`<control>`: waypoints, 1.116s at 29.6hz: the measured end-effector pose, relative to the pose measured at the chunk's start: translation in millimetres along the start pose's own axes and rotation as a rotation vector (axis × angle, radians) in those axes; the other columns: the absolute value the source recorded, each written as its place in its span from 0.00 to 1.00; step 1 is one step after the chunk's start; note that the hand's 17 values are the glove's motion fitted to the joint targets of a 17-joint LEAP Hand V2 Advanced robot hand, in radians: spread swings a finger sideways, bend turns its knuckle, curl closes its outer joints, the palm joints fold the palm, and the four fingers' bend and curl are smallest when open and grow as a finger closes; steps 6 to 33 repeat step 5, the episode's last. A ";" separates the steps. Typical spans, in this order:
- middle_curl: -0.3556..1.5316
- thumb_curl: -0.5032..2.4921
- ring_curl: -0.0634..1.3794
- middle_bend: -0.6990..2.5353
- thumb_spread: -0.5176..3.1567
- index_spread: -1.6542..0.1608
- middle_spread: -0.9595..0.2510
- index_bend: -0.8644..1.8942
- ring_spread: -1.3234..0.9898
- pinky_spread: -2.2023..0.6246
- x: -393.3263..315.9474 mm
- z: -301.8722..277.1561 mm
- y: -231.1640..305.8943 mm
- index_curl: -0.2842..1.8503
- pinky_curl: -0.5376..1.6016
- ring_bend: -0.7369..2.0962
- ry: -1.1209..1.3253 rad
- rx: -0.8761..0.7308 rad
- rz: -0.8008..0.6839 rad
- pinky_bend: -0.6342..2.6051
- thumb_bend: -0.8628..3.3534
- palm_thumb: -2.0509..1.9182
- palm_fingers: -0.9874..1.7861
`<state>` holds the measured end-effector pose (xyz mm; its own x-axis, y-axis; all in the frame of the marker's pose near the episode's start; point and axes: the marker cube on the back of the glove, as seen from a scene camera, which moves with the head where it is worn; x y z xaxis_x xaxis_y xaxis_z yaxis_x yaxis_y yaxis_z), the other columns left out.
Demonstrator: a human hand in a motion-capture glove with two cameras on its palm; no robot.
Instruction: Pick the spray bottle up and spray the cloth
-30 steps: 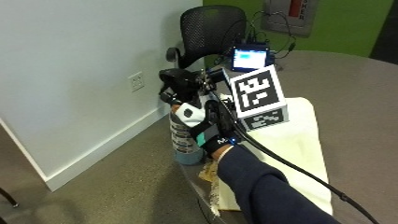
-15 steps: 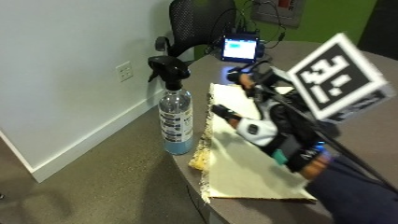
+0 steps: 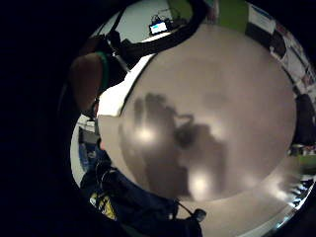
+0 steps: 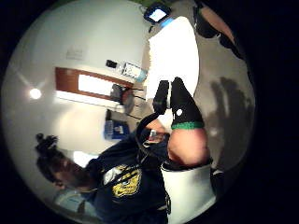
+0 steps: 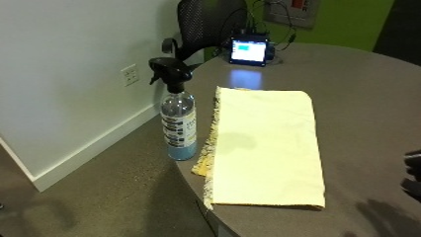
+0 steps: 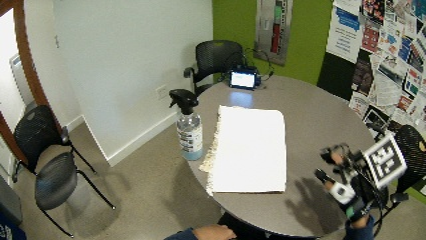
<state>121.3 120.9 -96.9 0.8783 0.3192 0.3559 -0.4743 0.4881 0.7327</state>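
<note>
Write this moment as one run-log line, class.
right hand: open, above table, holding nothing | spray bottle: upright at table edge, untouched | cloth: flat beside bottle | step: bottle not yet picked up

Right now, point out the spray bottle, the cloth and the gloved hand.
spray bottle (image 5: 179,129): outside view, on its labelled body.
cloth (image 5: 266,143): outside view, on the middle of its flat top.
gloved right hand (image 6: 346,190): wide outside view, on the palm.

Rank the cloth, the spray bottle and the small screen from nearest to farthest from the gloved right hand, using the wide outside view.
From the gloved right hand, above the table's near edge:
1. Cloth, flat on the table in the middle.
2. Spray bottle, upright at the table's edge beyond the cloth.
3. Small screen, at the far end by the chair.
</note>
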 end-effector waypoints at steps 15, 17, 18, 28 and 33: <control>0.41 0.34 0.29 0.28 0.47 0.73 0.78 0.35 0.55 0.82 24.6 -9.0 45.1 0.29 0.41 0.38 -0.102 0.038 0.146 0.31 0.20 0.68 0.64; 0.41 0.34 0.29 0.28 0.47 0.73 0.78 0.35 0.55 0.82 24.6 -9.0 45.1 0.29 0.41 0.38 -0.102 0.038 0.146 0.31 0.20 0.68 0.64; 0.41 0.34 0.29 0.28 0.47 0.73 0.78 0.35 0.55 0.82 24.6 -9.0 45.1 0.29 0.41 0.38 -0.102 0.038 0.146 0.31 0.20 0.68 0.64; 0.41 0.34 0.29 0.28 0.47 0.73 0.78 0.35 0.55 0.82 24.6 -9.0 45.1 0.29 0.41 0.38 -0.102 0.038 0.146 0.31 0.20 0.68 0.64; 0.41 0.34 0.29 0.28 0.47 0.73 0.78 0.35 0.55 0.82 24.6 -9.0 45.1 0.29 0.41 0.38 -0.102 0.038 0.146 0.31 0.20 0.68 0.64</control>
